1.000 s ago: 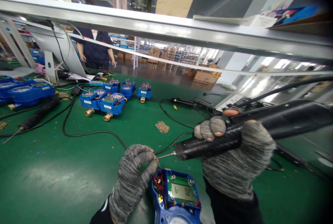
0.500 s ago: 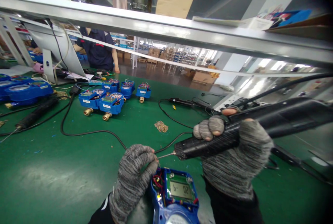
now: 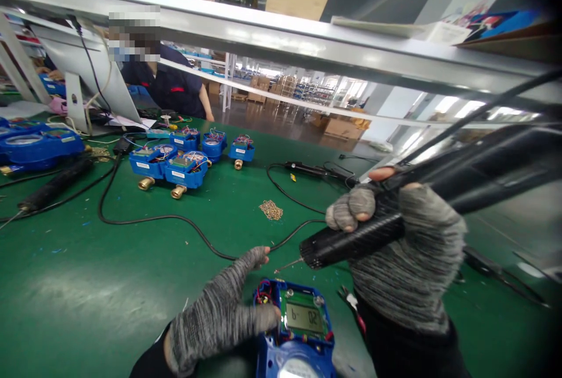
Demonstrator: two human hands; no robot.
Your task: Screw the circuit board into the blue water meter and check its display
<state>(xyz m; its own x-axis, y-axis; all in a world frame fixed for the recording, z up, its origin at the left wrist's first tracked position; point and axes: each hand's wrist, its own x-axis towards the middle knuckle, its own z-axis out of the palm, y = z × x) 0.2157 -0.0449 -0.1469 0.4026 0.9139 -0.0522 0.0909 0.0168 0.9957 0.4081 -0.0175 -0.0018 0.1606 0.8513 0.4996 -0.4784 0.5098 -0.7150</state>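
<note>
A black electric screwdriver is wrapped in my right hand, which wears a grey knitted glove with bare fingertips. Its thin bit points left and down above the near blue meter; a tiny piece seems to sit at the tip. The meter lies open, with its lit display, green board and red wires showing. My left hand, gloved alike, has its thumb at the meter's left edge and its index finger stretched toward the bit. Thumb and finger are apart.
Beyond lie a pile of small brass screws and several blue meters with brass fittings. Another screwdriver rests at left. Cutters lie beside my right wrist. A black cable crosses the green table. A co-worker stands behind.
My left fingers have parted from the bit's tip, and the thumb has come down to the meter. The screwdriver has shifted slightly right, its bit now over the meter's top edge.
</note>
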